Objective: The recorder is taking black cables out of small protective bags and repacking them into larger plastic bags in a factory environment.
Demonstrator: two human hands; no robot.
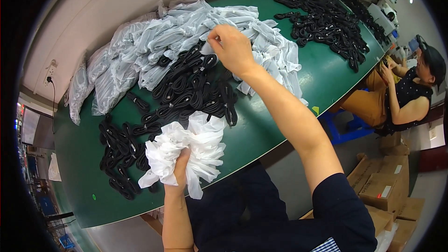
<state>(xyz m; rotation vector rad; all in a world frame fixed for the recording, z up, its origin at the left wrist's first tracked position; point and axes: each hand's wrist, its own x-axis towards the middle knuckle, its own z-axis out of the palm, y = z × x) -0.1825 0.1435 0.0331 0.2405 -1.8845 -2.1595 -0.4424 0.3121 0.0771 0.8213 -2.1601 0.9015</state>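
Note:
My left hand (pixel 181 165) is closed around a thick bunch of crumpled white plastic bags (pixel 205 142), held above the near side of the green table. Farther off, my right hand (pixel 229 45) is in a pinch, and a small whitish piece of plastic bag (pixel 206 49) shows under its fingertips. Just beneath it lies a heap of coiled black cables (pixel 186 84). More coiled cables (pixel 116 144) lie left of my left hand, partly hidden by the bags. Behind and around my right hand spreads a large pile of bagged cables (pixel 177 32) in translucent plastic.
Another heap of black cables (pixel 322 23) covers the table's far right. The green tabletop (pixel 261 121) ends in a curved near edge before my lap. A seated person (pixel 406 84) works at the right. Cardboard boxes (pixel 382 186) stand on the floor at the lower right.

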